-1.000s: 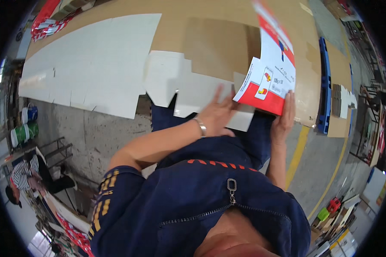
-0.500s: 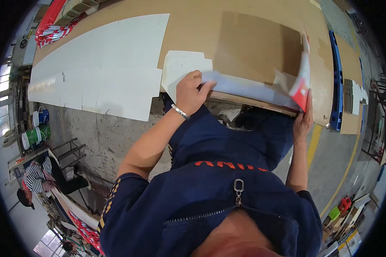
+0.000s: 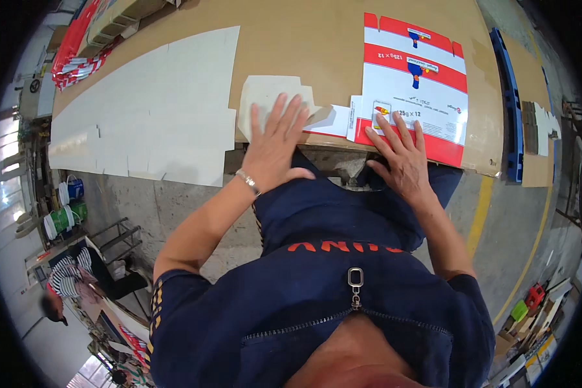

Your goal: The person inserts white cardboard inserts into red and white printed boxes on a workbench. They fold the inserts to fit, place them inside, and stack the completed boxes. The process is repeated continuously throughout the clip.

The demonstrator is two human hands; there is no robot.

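A flattened carton, printed red, white and blue, lies folded on the right part of the cardboard-topped table. My right hand rests flat on its near edge, fingers spread. To the left, my left hand is open too, its fingers laid over a small cream-white cardboard piece at the table's front edge. Between the hands, a narrow white and red flap shows beside the carton. Both hands are empty.
Overlapping white sheets cover the table's left side and overhang its front edge. Red-and-white bundles sit at the far left. Beyond the right edge are a blue pallet and cardboard stacks. A person in stripes is at the lower left.
The carton's brown inner side faced up before; its right part has been folded over, bringing the printed side up. My left hand released the near edge and flattened; my right hand moved left onto the carton.
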